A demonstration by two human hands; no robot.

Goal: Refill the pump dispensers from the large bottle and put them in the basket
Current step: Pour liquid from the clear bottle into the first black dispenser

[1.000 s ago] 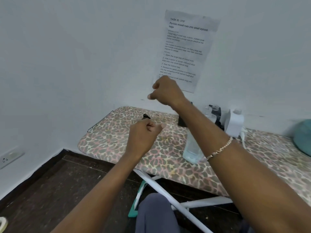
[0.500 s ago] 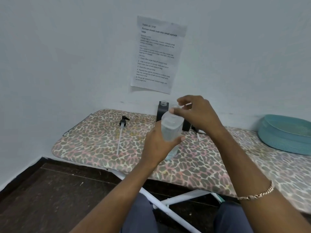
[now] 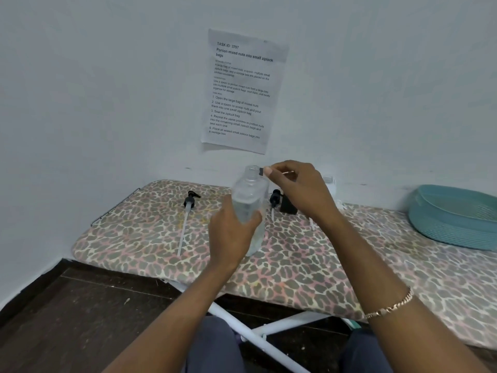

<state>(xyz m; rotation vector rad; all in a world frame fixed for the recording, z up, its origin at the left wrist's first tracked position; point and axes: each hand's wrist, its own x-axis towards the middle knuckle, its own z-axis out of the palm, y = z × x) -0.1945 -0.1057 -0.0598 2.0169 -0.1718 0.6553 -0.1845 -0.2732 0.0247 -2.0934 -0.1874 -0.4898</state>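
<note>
My left hand (image 3: 233, 234) grips a clear pump-dispenser bottle (image 3: 250, 196) around its lower half and holds it just above the leopard-print board (image 3: 295, 262). The bottle's neck is open, with no pump on it. My right hand (image 3: 298, 191) is at the neck, thumb and forefinger pinching a small dark piece (image 3: 260, 171); I cannot tell what it is. One black pump head with a long tube (image 3: 190, 201) lies on the board to the left. A second pump head (image 3: 275, 197) lies behind the bottle. The teal basket (image 3: 454, 219) sits at the far right.
A white large bottle (image 3: 329, 183) shows partly behind my right hand, by the wall. A black block (image 3: 289, 208) stands next to the second pump. A printed sheet (image 3: 242, 90) hangs on the wall. White board legs (image 3: 258, 337) and dark floor lie below.
A second ago both hands were raised and holding nothing, and the bottle stood on the board. My left hand has since taken the bottle and my right hand has come to its neck.
</note>
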